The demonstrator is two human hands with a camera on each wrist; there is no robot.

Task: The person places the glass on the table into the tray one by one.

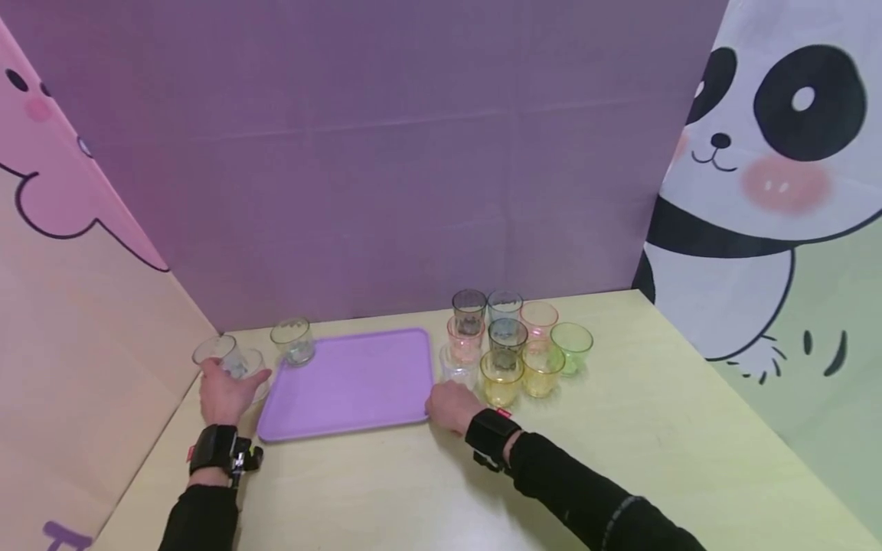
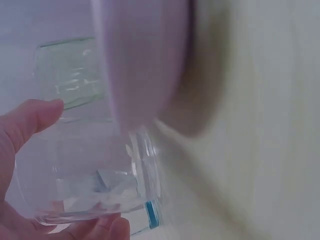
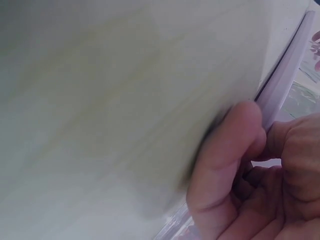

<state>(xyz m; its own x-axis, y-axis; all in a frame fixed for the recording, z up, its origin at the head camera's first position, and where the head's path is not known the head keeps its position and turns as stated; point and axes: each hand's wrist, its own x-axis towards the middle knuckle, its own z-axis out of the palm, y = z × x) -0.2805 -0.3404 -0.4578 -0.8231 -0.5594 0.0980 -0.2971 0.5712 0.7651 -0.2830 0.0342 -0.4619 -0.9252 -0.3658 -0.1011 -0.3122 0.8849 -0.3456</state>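
My left hand [image 1: 227, 394] is at the left of the table with thumb and fingers around a clear glass [image 2: 90, 170]. Just behind it stands another clear glass [image 1: 215, 349]. A glass with a greenish rim [image 1: 292, 341] overlaps the back left corner of the purple tray [image 1: 351, 383]. At the tray's front right corner, my right hand [image 1: 455, 407] pinches the rim between thumb and curled fingers, as the right wrist view shows. Close behind that hand is a clear glass [image 1: 455, 367], partly hidden by it.
Right of the tray stands a tight cluster of coloured glasses, among them a yellow glass [image 1: 501, 380], a green glass [image 1: 571, 348] and a pink glass [image 1: 465, 340]. A purple wall [image 1: 344, 191] rises along the table's back edge, with printed side walls left and right.
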